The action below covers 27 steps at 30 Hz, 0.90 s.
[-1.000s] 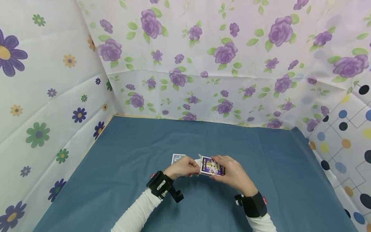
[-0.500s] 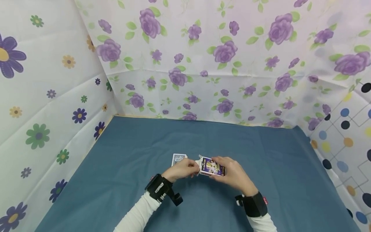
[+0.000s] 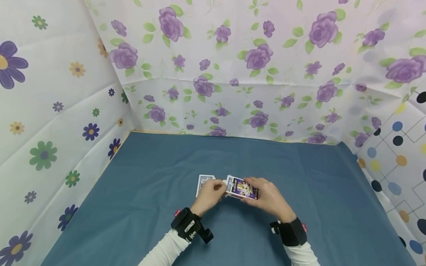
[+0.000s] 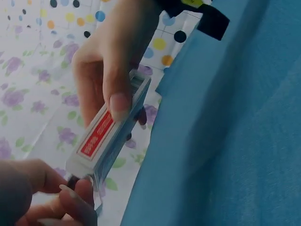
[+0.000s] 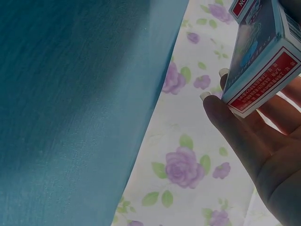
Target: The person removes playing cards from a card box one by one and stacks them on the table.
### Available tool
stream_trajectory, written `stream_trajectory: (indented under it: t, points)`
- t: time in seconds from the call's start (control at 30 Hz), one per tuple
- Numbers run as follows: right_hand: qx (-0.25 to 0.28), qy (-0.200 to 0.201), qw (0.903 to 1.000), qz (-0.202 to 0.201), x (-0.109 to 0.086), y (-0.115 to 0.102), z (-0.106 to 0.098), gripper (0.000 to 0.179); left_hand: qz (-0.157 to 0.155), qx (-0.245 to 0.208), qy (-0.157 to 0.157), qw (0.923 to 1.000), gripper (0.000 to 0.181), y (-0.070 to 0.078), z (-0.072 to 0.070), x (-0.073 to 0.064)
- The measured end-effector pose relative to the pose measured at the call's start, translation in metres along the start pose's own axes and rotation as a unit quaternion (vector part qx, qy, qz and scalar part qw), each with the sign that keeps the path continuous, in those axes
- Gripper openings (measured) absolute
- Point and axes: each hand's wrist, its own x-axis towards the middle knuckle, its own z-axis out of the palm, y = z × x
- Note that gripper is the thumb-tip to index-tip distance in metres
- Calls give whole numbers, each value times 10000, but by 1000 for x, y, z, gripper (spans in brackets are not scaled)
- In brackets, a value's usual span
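Note:
My right hand (image 3: pixel 255 189) grips a playing-card box (image 3: pixel 242 188) with a purple printed face, holding it just above the blue tablecloth (image 3: pixel 299 177). The box's open left end, with a white flap, is pinched by my left hand (image 3: pixel 220 187). In the left wrist view the right thumb presses the box's red-labelled side (image 4: pixel 96 136), and my left fingertips (image 4: pixel 75 200) close on its lower end. In the right wrist view the box (image 5: pixel 263 56) rests on my right fingers (image 5: pixel 240 132). A blue-backed card or small stack (image 3: pixel 203 181) lies flat on the cloth just behind my left hand.
Floral sheets stand as walls at the back (image 3: pixel 233 74) and on the left (image 3: pixel 50 111). A dotted sheet (image 3: pixel 396 147) closes off the right side. The blue cloth covers the whole table.
My left hand has turned more upright and shifted slightly away from me, uncovering more of the blue-backed card. The box has edged a little left and further away in both hands.

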Motion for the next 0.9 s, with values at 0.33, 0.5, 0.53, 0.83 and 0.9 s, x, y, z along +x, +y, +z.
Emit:
stream_trajectory:
  t: [0.33, 0.5, 0.53, 0.83, 0.9]
  points:
    - [-5, -7, 10000, -49, -1, 0, 3, 67, -823, -1081, -374, 9900, 18, 2, -1, -8]
    - [45, -74, 10000, 5, -1, -1, 3, 67, -992, -1316, -845, 9827, 27, 1, -3, -8]
    - [55, -73, 10000, 9, -1, -1, 2, 67, -980, -1308, -871, 9827, 28, 1, -3, -8]
    - [-31, 55, 10000, 8, -1, 4, 2, 64, -1096, -1851, -333, 9760, 22, 0, -4, -14]
    - [-60, 109, 9999, 7, -1, 5, 1, 64, -1080, -2062, -8, 9725, 24, -2, -5, -15]
